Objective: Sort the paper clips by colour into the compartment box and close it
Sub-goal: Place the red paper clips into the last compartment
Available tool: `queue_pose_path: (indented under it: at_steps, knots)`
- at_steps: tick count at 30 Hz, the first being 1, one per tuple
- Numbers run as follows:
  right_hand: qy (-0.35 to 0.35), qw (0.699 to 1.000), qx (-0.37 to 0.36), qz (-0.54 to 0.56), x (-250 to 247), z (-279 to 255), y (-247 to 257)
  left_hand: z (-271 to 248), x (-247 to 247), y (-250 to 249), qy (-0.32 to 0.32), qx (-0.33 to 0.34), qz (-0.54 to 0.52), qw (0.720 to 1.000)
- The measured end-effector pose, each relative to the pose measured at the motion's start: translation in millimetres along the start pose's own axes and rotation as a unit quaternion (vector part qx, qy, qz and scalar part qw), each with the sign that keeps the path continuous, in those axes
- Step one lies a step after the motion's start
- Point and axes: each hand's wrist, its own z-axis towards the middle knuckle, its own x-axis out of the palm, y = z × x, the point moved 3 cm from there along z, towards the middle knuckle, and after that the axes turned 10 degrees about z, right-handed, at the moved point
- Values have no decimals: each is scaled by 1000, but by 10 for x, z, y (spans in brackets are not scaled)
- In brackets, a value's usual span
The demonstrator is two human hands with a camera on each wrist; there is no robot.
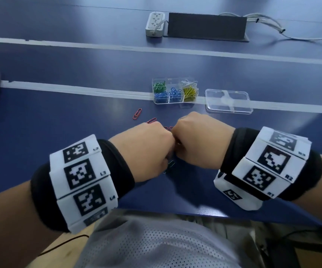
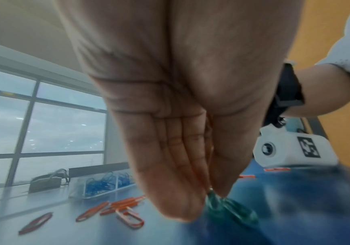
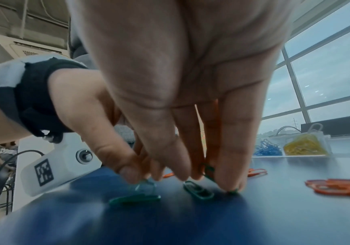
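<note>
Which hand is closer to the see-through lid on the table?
Right. The right hand is just below and left of the lid; the left hand sits farther left, beyond the right one.

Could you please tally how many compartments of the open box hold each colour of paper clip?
In the compartment box, as the head view shows it:
Green clips: 1 compartment
Blue clips: 2 compartments
White clips: 1 compartment
Yellow clips: 1 compartment
Total: 5 compartments with clips
</note>
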Motion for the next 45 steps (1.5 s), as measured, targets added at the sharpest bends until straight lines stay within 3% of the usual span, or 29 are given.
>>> queue_pose_path:
  at_steps: [12,20,27,31,34,38,45]
  knots:
    - [-1,1000,4,-7,9,2,-6,77,50,-60,6,23,-4,1000]
    - [-11,999,18,46,-51,24,-183,92,43,-75,10,-4,12,1000]
    - [-31,993,36,109,-265,125,-244,168,9,70,41,15,-50,998]
    - [-85,981,76,159,-496,343,-369,240,-199,351,-15,-43,-121,992]
    - [-99,957,113,250,-636,591,-464,430,-332,684,-63,-130,-221,964]
    - [-131,924,155,323,-771,945,-536,745,-400,1017,-96,-200,-405,887]
    - [-138,928,190,290,-820,1375,-622,1072,-426,1200,-107,-266,-493,821]
